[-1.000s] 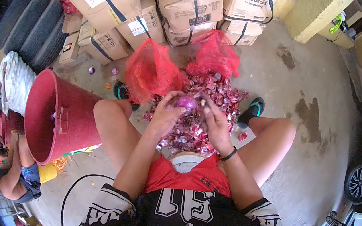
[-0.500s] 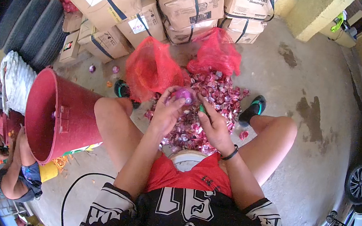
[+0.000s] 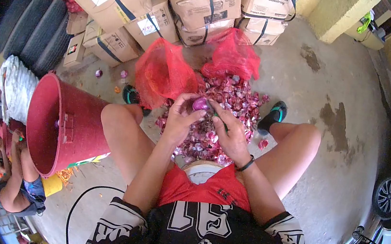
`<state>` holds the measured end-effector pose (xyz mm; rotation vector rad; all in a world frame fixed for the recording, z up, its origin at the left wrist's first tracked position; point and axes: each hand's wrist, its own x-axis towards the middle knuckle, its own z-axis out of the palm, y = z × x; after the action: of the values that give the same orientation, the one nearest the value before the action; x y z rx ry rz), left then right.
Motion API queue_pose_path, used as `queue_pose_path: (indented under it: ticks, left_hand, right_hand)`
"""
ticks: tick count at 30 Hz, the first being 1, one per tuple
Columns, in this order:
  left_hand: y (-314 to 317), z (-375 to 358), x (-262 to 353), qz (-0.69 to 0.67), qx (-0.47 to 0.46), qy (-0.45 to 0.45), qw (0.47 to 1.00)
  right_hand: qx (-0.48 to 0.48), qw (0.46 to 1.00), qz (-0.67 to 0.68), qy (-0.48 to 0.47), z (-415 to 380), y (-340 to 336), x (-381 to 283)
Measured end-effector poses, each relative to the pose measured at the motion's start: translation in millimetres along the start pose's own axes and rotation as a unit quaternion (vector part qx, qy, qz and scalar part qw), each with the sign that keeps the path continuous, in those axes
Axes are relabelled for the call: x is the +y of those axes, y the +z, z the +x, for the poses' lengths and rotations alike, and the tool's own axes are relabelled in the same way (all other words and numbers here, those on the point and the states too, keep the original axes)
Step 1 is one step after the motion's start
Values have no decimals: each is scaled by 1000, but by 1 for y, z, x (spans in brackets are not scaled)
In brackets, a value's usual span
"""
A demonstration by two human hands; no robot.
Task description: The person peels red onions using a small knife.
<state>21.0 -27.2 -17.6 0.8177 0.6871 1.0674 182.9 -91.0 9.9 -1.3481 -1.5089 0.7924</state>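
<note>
A shiny purple onion [image 3: 200,104] is gripped in my left hand [image 3: 179,120], fingers curled round its far side and thumb in front. My right hand [image 3: 231,135] closes on a small green-handled knife [image 3: 216,116], mostly hidden by the fingers, right beside the onion; its blade is hard to make out. Below both hands a heap of red onion skins [image 3: 241,103] covers the floor between my feet. Just beyond lie two red mesh sacks, one open on the left [image 3: 160,70] and one slumped on the right [image 3: 234,56].
A large red tub [image 3: 85,133] stands by my left knee. Strapped cardboard boxes [image 3: 203,7] are stacked ahead, with tyres [image 3: 35,22] to their left. Another person [image 3: 15,183] sits at the far left. A car wheel [image 3: 390,192] shows at the right.
The onion has turned in my left hand, and less of it shows. My right hand has shifted slightly, its fingers reaching over the onion's right side. The other person's arms have moved.
</note>
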Motion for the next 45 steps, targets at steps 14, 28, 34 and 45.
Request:
queue_pose_path:
  ticks: [14, 28, 34, 45]
  left_hand:
    - [1, 1, 2, -96, -13, -16, 995]
    - [-3, 3, 7, -218, -34, -61, 973]
    - [-3, 3, 9, -160, -34, -96, 982]
    - [-156, 31, 146, -205, 153, 142, 956]
  right_hand:
    - [-34, 931, 312, 188, -5, -3, -1]
    - [-20, 849, 495, 185, 0, -4, -5]
    - [-10, 846, 501, 180, 0, -15, -14]
    - [-138, 977, 40, 156, 47, -83, 3]
